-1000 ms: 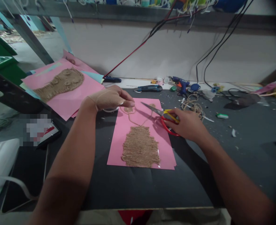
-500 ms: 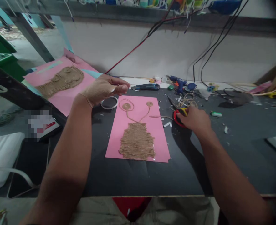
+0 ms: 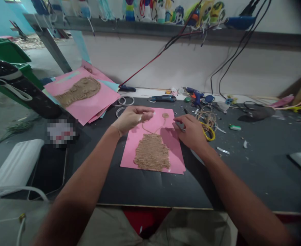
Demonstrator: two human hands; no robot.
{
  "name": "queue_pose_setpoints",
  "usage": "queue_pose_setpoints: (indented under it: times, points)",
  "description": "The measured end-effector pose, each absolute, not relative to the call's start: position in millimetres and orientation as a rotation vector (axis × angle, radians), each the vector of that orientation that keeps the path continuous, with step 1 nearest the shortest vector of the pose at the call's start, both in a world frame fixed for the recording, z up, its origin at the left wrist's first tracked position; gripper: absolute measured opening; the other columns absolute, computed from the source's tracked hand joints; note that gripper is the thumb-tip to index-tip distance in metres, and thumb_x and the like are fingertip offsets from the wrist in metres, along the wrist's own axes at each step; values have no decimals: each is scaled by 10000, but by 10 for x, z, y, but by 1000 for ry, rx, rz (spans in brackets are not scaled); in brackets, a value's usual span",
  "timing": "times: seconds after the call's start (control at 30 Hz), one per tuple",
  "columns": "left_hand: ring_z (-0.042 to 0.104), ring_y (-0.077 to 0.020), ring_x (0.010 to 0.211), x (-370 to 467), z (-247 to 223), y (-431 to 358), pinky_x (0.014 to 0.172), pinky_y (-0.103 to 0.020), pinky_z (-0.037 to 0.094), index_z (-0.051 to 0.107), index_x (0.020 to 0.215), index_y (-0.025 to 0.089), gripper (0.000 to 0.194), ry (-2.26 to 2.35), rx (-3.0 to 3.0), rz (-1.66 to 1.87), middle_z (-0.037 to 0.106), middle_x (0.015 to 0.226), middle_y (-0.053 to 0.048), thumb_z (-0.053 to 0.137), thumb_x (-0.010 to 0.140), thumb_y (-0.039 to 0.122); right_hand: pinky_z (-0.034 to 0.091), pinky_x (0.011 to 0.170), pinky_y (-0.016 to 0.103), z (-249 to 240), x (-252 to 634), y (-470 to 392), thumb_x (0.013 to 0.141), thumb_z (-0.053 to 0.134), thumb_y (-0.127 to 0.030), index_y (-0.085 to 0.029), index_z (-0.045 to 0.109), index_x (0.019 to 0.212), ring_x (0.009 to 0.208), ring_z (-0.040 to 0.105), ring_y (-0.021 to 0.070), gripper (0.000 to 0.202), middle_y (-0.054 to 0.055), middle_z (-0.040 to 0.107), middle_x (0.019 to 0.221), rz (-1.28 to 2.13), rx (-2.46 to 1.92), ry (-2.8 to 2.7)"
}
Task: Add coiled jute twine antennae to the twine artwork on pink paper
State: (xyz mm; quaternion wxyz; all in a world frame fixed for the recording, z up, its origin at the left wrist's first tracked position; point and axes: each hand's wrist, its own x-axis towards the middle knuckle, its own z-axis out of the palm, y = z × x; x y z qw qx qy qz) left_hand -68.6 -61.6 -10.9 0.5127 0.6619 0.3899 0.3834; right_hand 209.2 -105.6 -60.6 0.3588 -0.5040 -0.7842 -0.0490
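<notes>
The pink sheet (image 3: 128, 158) lies flat on the worktop (image 3: 166, 192), straight in front of the person, with a twine block (image 3: 152, 152) across its lower part and two thin twine stems (image 3: 161, 126) rising from it in a V; the right one ends at a small coil (image 3: 165, 115). The two hands are apart: the left hand (image 3: 132, 119) hangs over the sheet's upper left, thumb and fingertips drawn close together, and the right hand (image 3: 191, 134) is at the sheet's right edge, fingers bent and pointing inward. Judging by this, the step in hand is fine finger work on the twine picture, with the yellow handle (image 3: 213, 134), probably of scissors, resting beside the right hand, near a tangle of twine (image 3: 209, 118). The next move seems to call for a light, exact touch near the upper part of the sheet, without dragging the stems out of line. Whether either hand pinches anything cannot be told; a small white spot shows at the left thumb, too blurred to name. The left hand covers the far end of the left stem, the right hand hides most of the scissors, and a patch on the left is pixelated.
</notes>
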Motion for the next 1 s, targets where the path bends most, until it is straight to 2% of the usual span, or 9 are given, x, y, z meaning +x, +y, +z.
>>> queue_pose_setpoints:
  times: [0.1,0.17,0.37,0.53,0.7,1.0]
  points:
    - [667,-196,920,-632,-277,-725,778,-331,541,818,1077,162,420,919,1641,902,747,1135,-125,836,803,479,549,806,420,-567,1888,-1103,970,612,-277,-197,725,1063,920,687,267,167,121,750,1014,-36,-1204,-2044]
    - [662,-207,980,-629,-355,-766,823,-341,544,823,1072,173,402,889,1674,956,724,1187,-126,827,813,480,547,787,409,-537,1780,-1107,956,638,-264,-207,726,1066,876,689,248,153,107,756,1016,38,-1198,-2032]
    - [658,-170,828,-653,-414,-822,824,-328,547,815,1130,187,465,795,1563,903,699,879,-58,833,817,531,555,704,354,-502,1549,-1055,902,712,-232,-220,719,1064,812,701,203,163,69,773,1045,354,-1204,-1881]
    - [638,-152,775,-620,-509,-828,732,-296,524,818,1085,185,466,738,1401,947,682,876,-51,846,790,544,563,714,341,-587,1478,-1078,898,706,-179,-236,720,1100,815,709,186,210,52,775,1054,393,-1144,-1824]
    - [555,-128,664,-624,-630,-785,597,-267,435,815,1115,181,487,721,1340,845,664,779,-38,853,781,533,571,741,352,-664,1507,-1175,935,696,-187,-239,742,1082,785,710,184,162,46,786,995,321,-1168,-1831]
    - [595,-140,727,-665,-639,-760,676,-284,477,821,1111,189,437,716,1360,765,709,843,-58,833,810,506,553,745,347,-699,1562,-1234,978,684,-251,-244,766,1028,752,696,175,97,39,790,949,284,-1169,-1863]
